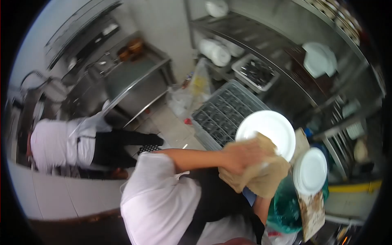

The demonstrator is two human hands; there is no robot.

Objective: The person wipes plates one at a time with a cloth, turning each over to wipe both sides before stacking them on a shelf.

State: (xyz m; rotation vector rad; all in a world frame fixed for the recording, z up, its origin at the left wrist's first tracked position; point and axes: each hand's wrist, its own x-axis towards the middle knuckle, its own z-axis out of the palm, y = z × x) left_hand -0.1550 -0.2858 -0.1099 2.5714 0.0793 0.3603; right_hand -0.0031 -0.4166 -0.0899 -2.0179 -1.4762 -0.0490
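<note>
A round white plate (271, 128) is held up in front of me, tilted toward the camera. Over its near part hangs a tan cloth (267, 175). My left hand (241, 157), smeared by motion, is closed on this cloth and presses it against the plate. My right forearm (262, 206) comes up from below to the plate's near side; the cloth hides the fingers of my right hand, which appears to grip the plate there. Close by on the right stands a stack of white plates (311, 171).
A grey rack of glasses (222, 114) stands beyond the plate. Behind it, a tray of cutlery (256, 72) sits on a steel shelf. A green plastic bag (286, 206) hangs beside a worn board (312, 216). Another person (69, 143) bends over a counter at left.
</note>
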